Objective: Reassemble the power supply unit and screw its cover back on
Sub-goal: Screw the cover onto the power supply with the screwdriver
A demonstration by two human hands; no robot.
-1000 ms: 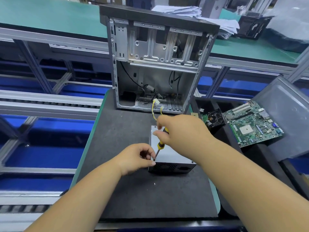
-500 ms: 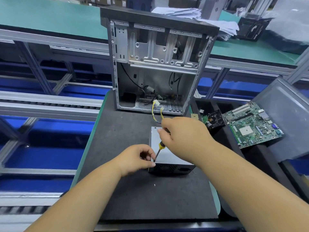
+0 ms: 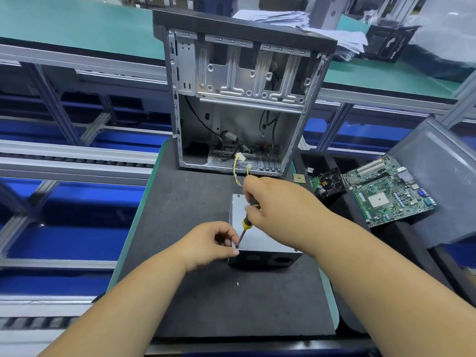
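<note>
The grey power supply unit [image 3: 260, 240] lies on the dark mat [image 3: 206, 300] with its metal cover on top and its vented black face toward me. My right hand [image 3: 280, 204] grips a yellow-and-black screwdriver [image 3: 247, 220], tilted, with its tip on the cover's near left corner. My left hand [image 3: 211, 243] holds that corner, thumb on the front edge and fingers curled beside the screwdriver tip. A screw under the tip is too small to make out. Yellow wires [image 3: 238, 171] run from the unit toward the case.
An open, empty computer case [image 3: 239, 94] stands upright behind the unit. On the right lie a green motherboard [image 3: 386, 189], a fan [image 3: 329, 184], a small chip [image 3: 298, 178] and a grey side panel [image 3: 443, 181]. A tiny white speck [image 3: 237, 284] lies on the mat.
My right hand with the screwdriver handle has shifted slightly up and away, turning the tool. The tip stays at the same corner. My left hand has not moved.
</note>
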